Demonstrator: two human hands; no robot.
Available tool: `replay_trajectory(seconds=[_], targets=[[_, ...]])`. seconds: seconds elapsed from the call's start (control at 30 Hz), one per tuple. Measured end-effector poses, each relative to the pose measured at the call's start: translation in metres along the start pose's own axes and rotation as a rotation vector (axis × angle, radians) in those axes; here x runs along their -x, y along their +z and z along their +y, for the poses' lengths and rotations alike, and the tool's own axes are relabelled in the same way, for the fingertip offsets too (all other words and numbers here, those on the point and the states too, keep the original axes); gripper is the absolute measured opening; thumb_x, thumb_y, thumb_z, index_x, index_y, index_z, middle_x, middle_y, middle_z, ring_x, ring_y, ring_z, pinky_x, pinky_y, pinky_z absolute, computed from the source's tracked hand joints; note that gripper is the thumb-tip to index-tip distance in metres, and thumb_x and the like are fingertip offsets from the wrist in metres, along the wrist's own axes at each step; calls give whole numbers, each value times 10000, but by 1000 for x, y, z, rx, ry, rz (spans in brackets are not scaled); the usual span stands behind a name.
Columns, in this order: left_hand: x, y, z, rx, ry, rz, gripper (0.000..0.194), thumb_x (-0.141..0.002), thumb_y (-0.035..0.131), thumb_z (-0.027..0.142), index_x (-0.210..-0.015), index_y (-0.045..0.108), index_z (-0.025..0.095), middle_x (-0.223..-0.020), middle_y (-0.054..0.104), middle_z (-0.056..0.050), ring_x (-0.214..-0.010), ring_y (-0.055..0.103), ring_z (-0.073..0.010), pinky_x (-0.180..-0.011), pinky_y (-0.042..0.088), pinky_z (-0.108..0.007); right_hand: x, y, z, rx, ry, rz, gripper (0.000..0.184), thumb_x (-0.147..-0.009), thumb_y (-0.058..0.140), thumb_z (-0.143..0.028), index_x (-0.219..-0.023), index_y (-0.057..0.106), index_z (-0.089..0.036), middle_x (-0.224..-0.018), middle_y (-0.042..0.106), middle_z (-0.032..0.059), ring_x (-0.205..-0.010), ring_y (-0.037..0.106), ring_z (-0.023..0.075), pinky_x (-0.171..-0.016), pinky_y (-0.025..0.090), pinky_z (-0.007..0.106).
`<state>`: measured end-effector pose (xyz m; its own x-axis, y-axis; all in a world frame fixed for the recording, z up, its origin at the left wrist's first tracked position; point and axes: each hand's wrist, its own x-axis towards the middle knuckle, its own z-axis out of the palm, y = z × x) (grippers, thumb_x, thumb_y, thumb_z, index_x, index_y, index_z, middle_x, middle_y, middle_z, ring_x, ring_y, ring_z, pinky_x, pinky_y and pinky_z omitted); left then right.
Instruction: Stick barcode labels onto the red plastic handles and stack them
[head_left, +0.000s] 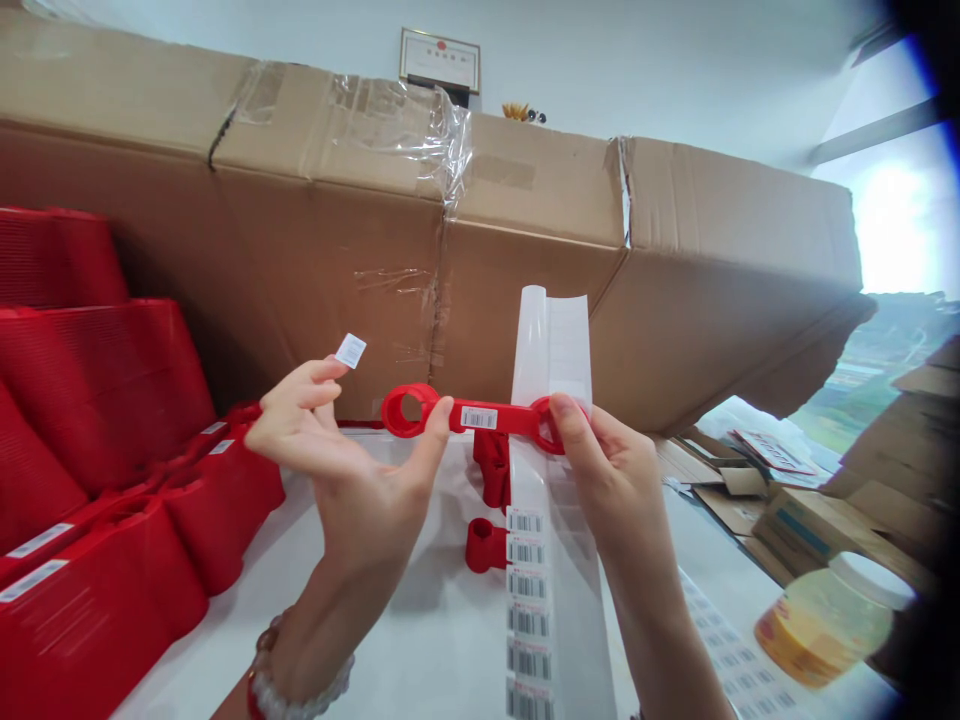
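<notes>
A red plastic bar with a ring at each end (512, 420) is held up level in front of the carton. My right hand (611, 460) pinches its right ring between thumb and fingers. A white barcode label (478, 418) lies on the bar's flat middle. My left hand (360, 460) is open with fingers spread, its thumb tip against the bar near the left ring. Another small white label (351, 350) clings to a fingertip of that hand. Below, a strip of barcode labels (528, 585) on glossy backing runs down the table, beside small red plastic pieces (486, 547).
Stacked red plastic parts (105, 590), some labelled, fill the left side. A large taped cardboard box (337, 230) spans the back. At right are a clear jar with a white lid (829, 620), a label sheet (739, 650) and smaller cardboard boxes (810, 525).
</notes>
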<state>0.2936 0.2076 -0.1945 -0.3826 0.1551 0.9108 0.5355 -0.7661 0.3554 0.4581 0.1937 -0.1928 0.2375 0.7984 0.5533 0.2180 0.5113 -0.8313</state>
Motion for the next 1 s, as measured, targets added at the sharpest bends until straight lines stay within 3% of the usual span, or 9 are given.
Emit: replay_trajectory(seconds=[0.2,0.37,0.7,0.9,1.0], targets=[[6,1,-6,-205,107,-23,679,-730,844,193,-1037,247,293,-1304,395,-192,-1322,422,-350,-1140,355,-650,7,3,-5,-36,-12,-21,477,-930,641,-602,-698,663,-187,-619,516,-19,-570,437,113,-477,355,225],[9,1,-5,-240,224,4,689,-702,844,174,-1035,251,282,-1240,407,-184,-1284,432,-373,-1101,369,-663,10,8,-5,-69,-1,-24,436,-934,645,-587,-758,707,-194,-624,532,-19,-568,447,113,-464,370,219],[9,4,-6,-246,218,-7,686,-718,859,251,-1040,255,292,-1239,404,-156,-1303,435,-376,-1072,400,-653,10,12,-2,-79,46,-24,468,-916,648,-616,-725,685,-190,-616,530,-14,-563,445,123,-476,364,239],[15,7,-8,-212,177,-65,832,-654,921,405,-1146,263,276,-1361,362,-198,-1243,453,-333,-938,503,-528,7,15,0,-125,67,-76,455,-916,655,-588,-703,679,-186,-631,589,0,-562,495,132,-487,397,240],[14,3,-7,-225,150,-110,797,-691,902,439,-1186,302,264,-1400,350,-197,-1294,429,-340,-1041,447,-562,4,13,2,-153,75,-78,430,-906,678,-565,-695,679,-190,-627,591,-8,-548,492,125,-480,388,233]])
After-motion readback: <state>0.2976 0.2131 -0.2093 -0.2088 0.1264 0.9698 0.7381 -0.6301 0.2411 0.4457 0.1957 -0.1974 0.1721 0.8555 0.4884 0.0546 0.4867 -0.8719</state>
